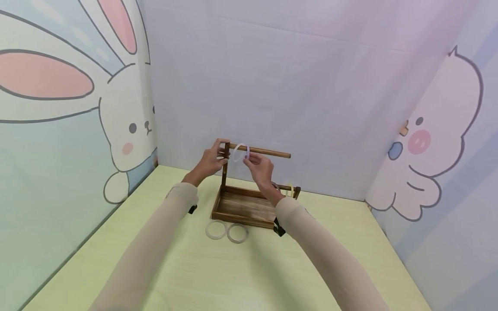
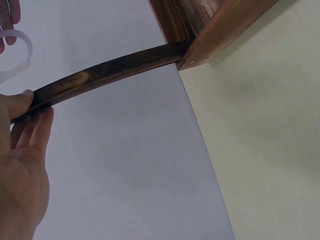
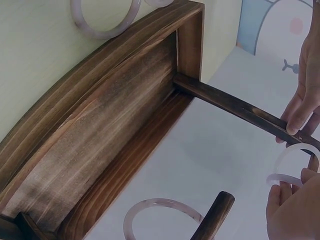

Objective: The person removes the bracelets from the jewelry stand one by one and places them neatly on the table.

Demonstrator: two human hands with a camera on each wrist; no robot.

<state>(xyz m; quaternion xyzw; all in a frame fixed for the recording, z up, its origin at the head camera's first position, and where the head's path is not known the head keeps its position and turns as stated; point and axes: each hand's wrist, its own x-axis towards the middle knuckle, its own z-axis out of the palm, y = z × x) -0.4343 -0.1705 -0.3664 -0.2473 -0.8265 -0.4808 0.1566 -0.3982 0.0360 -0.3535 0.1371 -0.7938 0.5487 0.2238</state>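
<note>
In the head view, my left hand [image 1: 210,162] grips the top of the upright post [image 1: 224,175] of a wooden display stand. Its thumb and fingers lie on opposite sides of the post [image 2: 110,72] in the left wrist view. My right hand [image 1: 261,168] pinches a lilac bangle [image 1: 247,151] at the stand's upper rod [image 1: 272,152]. A white bangle [image 1: 234,156] hangs on that rod, between the lilac one and the post. The right wrist view has both hands near the rod's post end, with the lilac bangle [image 3: 284,178] at my right fingertips.
The stand's shallow wooden tray [image 1: 243,219] rests on the pale yellow table. Before it lie two pale bangles, one left [image 1: 215,238] and one right [image 1: 237,242]. A yellow bangle [image 1: 292,189] and a mottled bangle [image 3: 160,202] hang on the lower rod. A fabric wall stands behind.
</note>
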